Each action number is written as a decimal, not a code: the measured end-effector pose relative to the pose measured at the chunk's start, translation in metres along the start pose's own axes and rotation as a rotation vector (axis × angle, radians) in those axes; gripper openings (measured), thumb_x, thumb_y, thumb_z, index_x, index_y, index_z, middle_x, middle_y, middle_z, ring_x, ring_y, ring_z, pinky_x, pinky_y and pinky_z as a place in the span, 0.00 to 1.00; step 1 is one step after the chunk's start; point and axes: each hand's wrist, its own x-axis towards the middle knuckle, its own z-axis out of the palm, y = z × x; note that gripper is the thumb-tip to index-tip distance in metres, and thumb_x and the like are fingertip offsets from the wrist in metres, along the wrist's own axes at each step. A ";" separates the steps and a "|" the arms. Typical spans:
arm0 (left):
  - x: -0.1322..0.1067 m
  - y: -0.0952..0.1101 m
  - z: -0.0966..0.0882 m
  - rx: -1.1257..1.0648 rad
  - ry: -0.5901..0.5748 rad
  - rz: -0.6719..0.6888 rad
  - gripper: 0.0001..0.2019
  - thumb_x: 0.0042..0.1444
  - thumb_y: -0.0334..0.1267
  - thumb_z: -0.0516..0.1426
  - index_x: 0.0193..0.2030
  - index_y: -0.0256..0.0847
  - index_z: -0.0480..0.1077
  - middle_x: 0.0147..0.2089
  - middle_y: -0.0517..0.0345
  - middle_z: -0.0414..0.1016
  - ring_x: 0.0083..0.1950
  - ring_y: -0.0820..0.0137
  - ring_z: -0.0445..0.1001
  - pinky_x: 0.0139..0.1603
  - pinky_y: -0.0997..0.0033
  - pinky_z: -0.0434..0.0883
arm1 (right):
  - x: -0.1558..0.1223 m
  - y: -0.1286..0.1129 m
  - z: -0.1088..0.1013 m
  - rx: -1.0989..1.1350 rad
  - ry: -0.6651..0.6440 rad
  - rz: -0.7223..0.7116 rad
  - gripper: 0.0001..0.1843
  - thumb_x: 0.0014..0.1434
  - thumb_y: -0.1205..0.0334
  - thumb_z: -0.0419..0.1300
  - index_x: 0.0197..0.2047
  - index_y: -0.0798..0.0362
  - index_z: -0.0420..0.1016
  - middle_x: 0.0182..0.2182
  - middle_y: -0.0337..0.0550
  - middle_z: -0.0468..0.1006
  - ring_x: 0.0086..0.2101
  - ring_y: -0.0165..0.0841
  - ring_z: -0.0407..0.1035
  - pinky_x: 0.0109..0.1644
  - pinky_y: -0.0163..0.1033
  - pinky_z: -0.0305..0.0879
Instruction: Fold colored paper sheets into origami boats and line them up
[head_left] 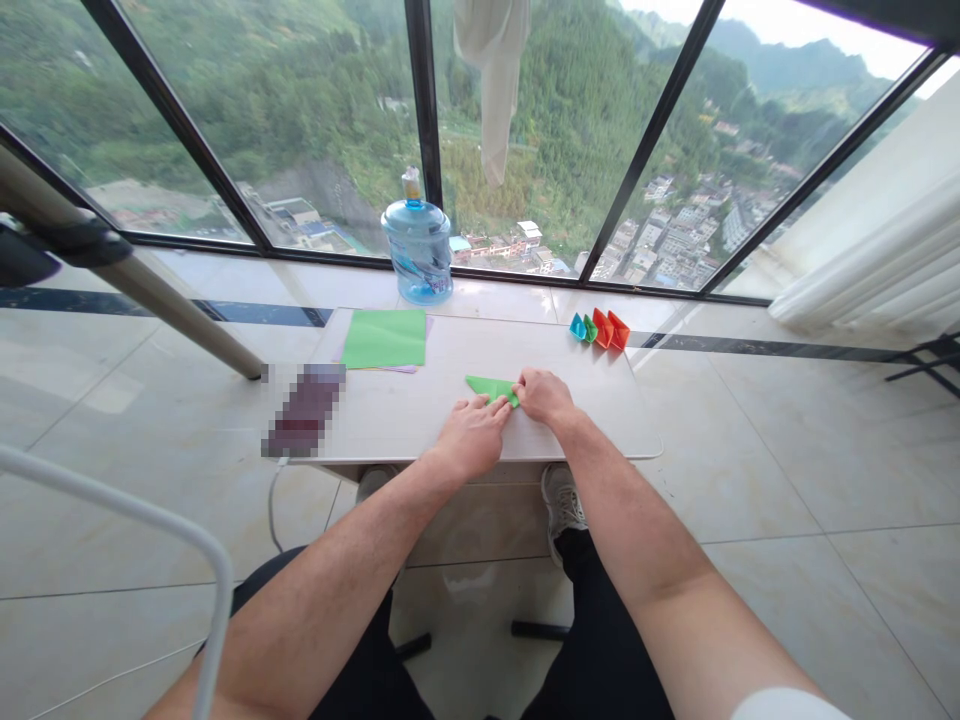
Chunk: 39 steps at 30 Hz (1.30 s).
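Note:
A green sheet of origami paper (480, 386), folded to a triangle, lies on the pale table (390, 425). My left hand (474, 432) rests flat across its near edge with the fingers stretched out. At the paper's right corner, my right hand (543, 396) is closed, its thumb and fingers pinching the corner. Behind and to the left sits a stack of square paper (385, 338) with a green sheet on top. Several folded paper pieces (600, 330) in blue, green and red stand in a row at the table's back right.
A pixelated flat object (304, 410) with a cable (274, 510) lies at the table's left end. Beyond the table, a blue water jug (418, 250) stands by the window. A beige pole (187, 310) slants in from the left; a white curved bar (150, 510) is nearer.

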 end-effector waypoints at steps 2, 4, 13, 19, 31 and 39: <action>0.000 0.000 0.000 0.003 0.002 0.003 0.29 0.64 0.33 0.47 0.71 0.42 0.64 0.73 0.54 0.65 0.70 0.54 0.63 0.65 0.50 0.62 | 0.000 0.000 0.000 0.001 -0.001 0.004 0.11 0.67 0.56 0.56 0.45 0.50 0.78 0.46 0.49 0.84 0.46 0.39 0.77 0.47 0.38 0.67; 0.000 0.001 0.000 0.009 -0.001 0.008 0.28 0.64 0.33 0.47 0.71 0.43 0.65 0.76 0.56 0.61 0.71 0.53 0.62 0.64 0.50 0.62 | 0.000 -0.001 0.000 0.006 -0.003 0.011 0.11 0.67 0.56 0.56 0.45 0.50 0.78 0.46 0.49 0.84 0.47 0.39 0.77 0.47 0.38 0.67; 0.005 0.001 -0.003 -0.009 -0.038 0.019 0.29 0.62 0.33 0.46 0.70 0.42 0.65 0.75 0.57 0.62 0.67 0.49 0.63 0.60 0.46 0.62 | -0.022 0.001 0.003 0.008 0.179 0.015 0.21 0.65 0.51 0.59 0.57 0.50 0.70 0.59 0.51 0.72 0.48 0.41 0.76 0.51 0.43 0.70; 0.006 0.001 -0.006 -0.036 -0.078 -0.005 0.31 0.60 0.33 0.48 0.70 0.48 0.65 0.76 0.59 0.61 0.69 0.50 0.60 0.62 0.46 0.60 | -0.025 0.013 0.004 0.033 0.154 0.170 0.26 0.64 0.48 0.59 0.60 0.52 0.66 0.61 0.54 0.68 0.52 0.43 0.74 0.54 0.45 0.70; 0.009 -0.005 -0.008 -0.044 -0.091 0.014 0.30 0.59 0.33 0.49 0.69 0.48 0.66 0.75 0.60 0.62 0.68 0.50 0.61 0.61 0.46 0.61 | -0.011 0.032 0.002 0.136 0.218 0.333 0.14 0.63 0.55 0.58 0.49 0.50 0.72 0.49 0.50 0.78 0.47 0.41 0.75 0.50 0.42 0.67; 0.013 -0.011 -0.014 -0.099 -0.131 0.020 0.32 0.55 0.35 0.51 0.69 0.51 0.66 0.74 0.61 0.63 0.66 0.52 0.63 0.60 0.48 0.63 | -0.026 0.016 0.008 0.115 0.263 0.056 0.08 0.64 0.56 0.57 0.37 0.50 0.74 0.40 0.44 0.80 0.42 0.36 0.73 0.46 0.38 0.64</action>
